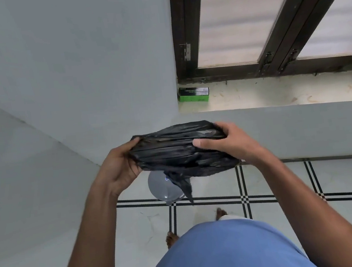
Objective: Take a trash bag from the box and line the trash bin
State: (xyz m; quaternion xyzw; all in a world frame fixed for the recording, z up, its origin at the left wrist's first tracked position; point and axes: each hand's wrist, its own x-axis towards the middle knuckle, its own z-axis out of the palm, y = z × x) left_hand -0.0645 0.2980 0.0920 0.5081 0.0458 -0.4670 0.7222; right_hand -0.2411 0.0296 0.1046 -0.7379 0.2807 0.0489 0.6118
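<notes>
A crumpled black trash bag (pixel 179 152) is stretched between both hands at chest height. My left hand (pixel 119 165) grips its left end, fingers curled into the plastic. At the bag's right end my right hand (pixel 226 143) holds on, thumb on top and fingers wrapped behind. A loose strip of the bag dangles down in the middle. Directly below, mostly hidden by the bag, a grey round trash bin (pixel 161 187) stands on the floor in the corner. The green and black trash bag box (pixel 193 94) lies on the window sill, at its left end.
Grey walls meet in a corner just behind the bin. A low wall carries the stone window sill (pixel 275 94) under a dark-framed window (pixel 267 21). The floor is white tile with black lines. My bare feet stand just short of the bin.
</notes>
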